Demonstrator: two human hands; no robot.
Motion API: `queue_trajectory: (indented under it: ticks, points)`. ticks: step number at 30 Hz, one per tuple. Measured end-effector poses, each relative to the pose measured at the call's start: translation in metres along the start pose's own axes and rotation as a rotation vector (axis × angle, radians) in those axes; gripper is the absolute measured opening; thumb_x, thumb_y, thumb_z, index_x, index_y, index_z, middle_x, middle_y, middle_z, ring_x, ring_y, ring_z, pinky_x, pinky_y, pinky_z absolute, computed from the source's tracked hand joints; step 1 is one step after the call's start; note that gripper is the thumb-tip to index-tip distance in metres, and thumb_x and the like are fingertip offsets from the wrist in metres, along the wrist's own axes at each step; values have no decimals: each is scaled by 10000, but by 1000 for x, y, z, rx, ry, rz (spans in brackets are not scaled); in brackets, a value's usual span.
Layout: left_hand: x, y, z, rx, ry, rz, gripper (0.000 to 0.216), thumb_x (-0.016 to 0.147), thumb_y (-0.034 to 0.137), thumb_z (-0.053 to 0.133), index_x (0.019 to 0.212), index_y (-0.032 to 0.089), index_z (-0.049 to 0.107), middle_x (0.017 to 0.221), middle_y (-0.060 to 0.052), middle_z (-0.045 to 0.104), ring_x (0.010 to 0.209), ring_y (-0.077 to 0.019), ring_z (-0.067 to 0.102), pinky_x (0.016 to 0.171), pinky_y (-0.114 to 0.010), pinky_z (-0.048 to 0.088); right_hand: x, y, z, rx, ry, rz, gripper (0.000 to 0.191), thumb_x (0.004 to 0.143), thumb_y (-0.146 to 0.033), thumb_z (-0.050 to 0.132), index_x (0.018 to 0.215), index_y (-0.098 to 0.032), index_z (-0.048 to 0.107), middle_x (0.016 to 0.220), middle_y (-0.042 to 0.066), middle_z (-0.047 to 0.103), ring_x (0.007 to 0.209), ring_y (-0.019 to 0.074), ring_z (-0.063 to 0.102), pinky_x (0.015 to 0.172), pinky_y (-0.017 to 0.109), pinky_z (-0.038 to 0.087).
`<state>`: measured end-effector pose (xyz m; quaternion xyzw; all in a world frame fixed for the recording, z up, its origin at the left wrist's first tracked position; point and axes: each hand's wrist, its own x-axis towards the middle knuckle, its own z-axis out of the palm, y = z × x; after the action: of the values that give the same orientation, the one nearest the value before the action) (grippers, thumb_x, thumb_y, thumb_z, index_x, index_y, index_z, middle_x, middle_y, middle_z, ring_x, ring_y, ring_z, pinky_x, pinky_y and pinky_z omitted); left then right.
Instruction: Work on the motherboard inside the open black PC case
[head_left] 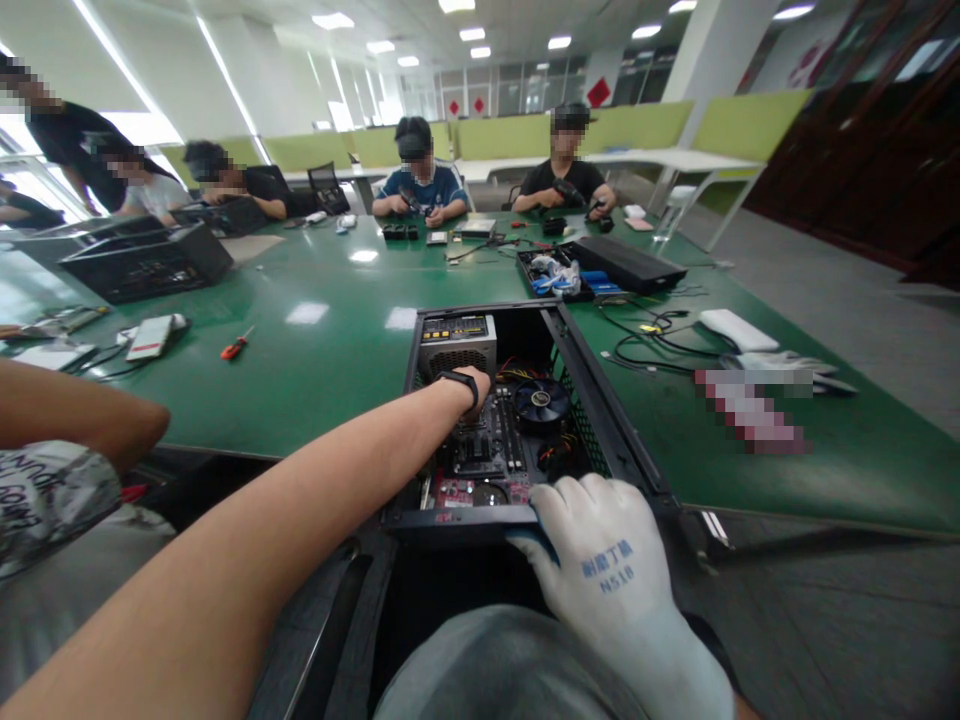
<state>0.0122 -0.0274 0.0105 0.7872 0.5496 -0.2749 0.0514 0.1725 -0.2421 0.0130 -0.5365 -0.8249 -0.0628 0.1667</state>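
Note:
An open black computer case (622,430) lies at the table's near edge. My left hand (478,388), bare with a black wristband, reaches down inside it beside the silver power supply (472,350); its fingers are hidden. Beneath and around that hand lies the motherboard (480,445). A round black cooling fan (541,403) sits to its right, and a red circuit board (517,490) shows along the near side. My right hand (596,550), in a white glove, grips the near rim of the case, thumb on the outside.
On the green table (322,360) lie an orange screwdriver (235,347) at left and black cables (637,345) at right. A black box (630,262) stands beyond the case. Another person's arm (82,410) is close at left; several people sit across.

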Motion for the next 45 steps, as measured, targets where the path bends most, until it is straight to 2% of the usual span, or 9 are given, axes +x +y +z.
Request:
queue_trajectory:
  ticks: [5, 11, 22, 33, 45]
  points:
    - [1, 0, 1, 11, 7, 12, 686, 478, 291, 910, 1114, 110, 728, 1112, -169, 727, 1022, -278, 686, 884, -284, 543, 0, -1, -2, 11, 18, -4, 230, 735, -377, 759, 848, -237, 618, 772, 28, 589, 754, 219, 428, 699, 354, 221]
    - [2, 0, 1, 7, 6, 14, 630, 505, 304, 900, 1093, 143, 738, 1123, -157, 727, 1022, -275, 689, 869, -282, 550, -1, 0, 0, 11, -1, 2, 211, 760, -376, 734, 848, -230, 611, 778, 31, 584, 755, 213, 425, 695, 349, 211]
    - [4, -3, 4, -7, 25, 23, 694, 480, 285, 908, 1129, 128, 719, 1118, -168, 725, 1024, -276, 689, 873, -275, 541, 0, -2, 0, 26, 7, 2, 214, 774, -383, 729, 874, -229, 617, 789, 22, 577, 758, 203, 438, 703, 349, 209]
    - [-2, 1, -2, 55, 4, 17, 751, 440, 349, 924, 1134, 145, 721, 1143, -156, 721, 1048, -277, 679, 877, -265, 539, 1, -2, -2, -27, -24, 2, 251, 776, -424, 724, 880, -222, 617, 804, 37, 596, 778, 210, 452, 691, 346, 195]
    - [1, -1, 1, 60, 22, 56, 671, 508, 419, 875, 1088, 110, 743, 1071, -171, 736, 998, -294, 686, 870, -295, 538, 1, -2, -2, -50, 6, -5, 252, 775, -435, 727, 868, -235, 606, 780, 32, 583, 765, 216, 442, 683, 349, 176]
